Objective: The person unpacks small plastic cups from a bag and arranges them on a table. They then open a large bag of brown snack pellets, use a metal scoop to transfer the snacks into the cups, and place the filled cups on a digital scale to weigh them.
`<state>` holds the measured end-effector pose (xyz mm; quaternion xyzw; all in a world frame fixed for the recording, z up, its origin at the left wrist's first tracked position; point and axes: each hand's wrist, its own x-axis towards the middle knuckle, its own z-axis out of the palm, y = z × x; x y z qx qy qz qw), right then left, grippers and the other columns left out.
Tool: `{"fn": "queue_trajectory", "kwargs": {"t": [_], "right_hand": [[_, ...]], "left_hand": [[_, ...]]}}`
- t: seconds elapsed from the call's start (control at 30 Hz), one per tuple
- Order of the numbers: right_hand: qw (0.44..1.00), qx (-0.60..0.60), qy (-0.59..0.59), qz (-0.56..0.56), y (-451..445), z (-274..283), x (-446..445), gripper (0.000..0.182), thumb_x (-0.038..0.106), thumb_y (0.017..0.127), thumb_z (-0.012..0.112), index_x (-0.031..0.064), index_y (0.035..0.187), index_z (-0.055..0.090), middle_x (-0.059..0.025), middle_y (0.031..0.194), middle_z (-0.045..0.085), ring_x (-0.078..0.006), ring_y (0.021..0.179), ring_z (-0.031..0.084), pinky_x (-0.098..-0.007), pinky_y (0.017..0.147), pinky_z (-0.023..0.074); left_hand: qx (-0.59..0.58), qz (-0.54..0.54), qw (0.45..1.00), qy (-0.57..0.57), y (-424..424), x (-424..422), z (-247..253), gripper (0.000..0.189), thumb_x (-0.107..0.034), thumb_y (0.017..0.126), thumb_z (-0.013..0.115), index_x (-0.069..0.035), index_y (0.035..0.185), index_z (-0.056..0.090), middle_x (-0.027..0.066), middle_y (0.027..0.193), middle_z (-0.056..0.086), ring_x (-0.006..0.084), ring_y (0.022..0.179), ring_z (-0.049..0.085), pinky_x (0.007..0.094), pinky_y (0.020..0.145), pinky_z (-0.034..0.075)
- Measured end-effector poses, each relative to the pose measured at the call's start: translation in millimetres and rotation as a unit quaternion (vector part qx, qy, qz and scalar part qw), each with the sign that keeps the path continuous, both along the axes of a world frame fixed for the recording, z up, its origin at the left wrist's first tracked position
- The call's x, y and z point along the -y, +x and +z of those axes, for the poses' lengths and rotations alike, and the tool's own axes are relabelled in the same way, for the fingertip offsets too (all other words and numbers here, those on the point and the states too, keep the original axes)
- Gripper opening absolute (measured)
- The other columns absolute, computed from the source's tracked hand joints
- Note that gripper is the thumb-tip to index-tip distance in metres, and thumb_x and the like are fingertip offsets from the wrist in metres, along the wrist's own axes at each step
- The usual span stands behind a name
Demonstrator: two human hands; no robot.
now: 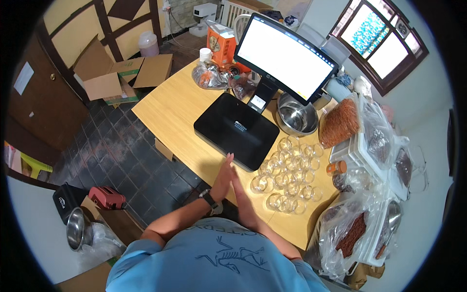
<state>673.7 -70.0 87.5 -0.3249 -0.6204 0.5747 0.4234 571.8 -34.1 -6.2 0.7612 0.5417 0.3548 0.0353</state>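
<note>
My left hand [221, 184] and my right hand [239, 193] are raised in front of my chest, palm against palm, with the fingers straight and pointing away from me. Neither appears to hold anything. A black watch sits on my left wrist. Just beyond my fingertips lies the flat black base [237, 129] of a countertop device, which carries a lit touchscreen [286, 60] on a post. To the right of my hands, many small clear glass cups [292, 175] stand close together on the light wooden table [171, 104].
Behind the cups stands a steel bowl [297, 115]. Along the right side are bags of reddish-brown shreds [341, 120], white plastic trays [365, 153] and an orange-lidded jar [336, 168]. Filled plastic bags [209, 76] lie at the far edge. Cardboard boxes [126, 78] occupy the floor at left.
</note>
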Motion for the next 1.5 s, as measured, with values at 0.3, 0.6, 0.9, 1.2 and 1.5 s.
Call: {"fn": "queue_trajectory", "kwargs": {"t": [0.3,0.6,0.9,1.2,1.5], "right_hand": [[0.925,0.315,0.174,-0.12,-28.3,-76.6,-184.6,0.035,0.015,0.086,0.053,0.0068,0.12,0.053,-0.0173,0.125,0.051,-0.0372,0.118,0.047,-0.0534,0.099,0.0331],[0.861,0.435,0.196,-0.177,-135.4,-152.4,-521.4,0.028,0.007,0.085,0.05,0.0006,0.112,0.053,-0.0225,0.109,0.055,-0.0378,0.105,0.053,-0.0431,0.09,0.0436],[0.779,0.596,-0.019,-0.195,-200.4,-218.1,-648.7,0.029,0.008,0.089,0.041,-0.0005,0.117,0.041,-0.0233,0.126,0.045,-0.0383,0.115,0.05,-0.0441,0.092,0.046],[0.932,0.273,-0.098,-0.215,-132.0,-173.8,-558.5,0.031,0.035,0.093,0.05,0.0054,0.086,0.05,-0.0128,0.064,0.058,-0.0249,0.055,0.057,-0.0353,0.047,0.0423],[0.881,-0.056,-0.451,-0.132,-60.2,-35.7,-273.9,0.027,0.032,0.097,0.046,0.0068,0.088,0.051,0.001,0.055,0.041,-0.0042,0.036,0.03,-0.0205,0.033,0.0178]], "left_hand": [[-0.707,0.171,-0.565,0.389,-70.9,-83.0,52.0,0.048,-0.034,0.098,0.034,-0.008,0.137,0.038,0.0072,0.14,0.041,0.0174,0.128,0.04,0.0371,0.105,0.032],[-0.601,0.277,-0.518,0.542,-132.4,-165.1,-4.2,0.029,-0.016,0.095,0.049,-0.005,0.121,0.05,0.008,0.108,0.059,0.0163,0.098,0.056,0.0316,0.089,0.045],[-0.593,0.215,-0.53,0.566,-220.0,-234.3,-16.5,0.024,-0.013,0.095,0.048,-0.005,0.118,0.05,0.0059,0.109,0.057,0.0142,0.098,0.056,0.0308,0.089,0.045],[-0.611,0.211,-0.546,0.533,-217.2,-285.9,-26.8,0.015,-0.014,0.094,0.049,-0.008,0.105,0.056,0.0035,0.093,0.061,0.0115,0.084,0.058,0.027,0.078,0.048],[-0.563,0.199,-0.583,0.551,-152.4,-269.1,-13.1,0.022,-0.021,0.096,0.047,-0.007,0.11,0.053,0.0053,0.094,0.062,0.0094,0.076,0.058,0.0224,0.068,0.048]]}}
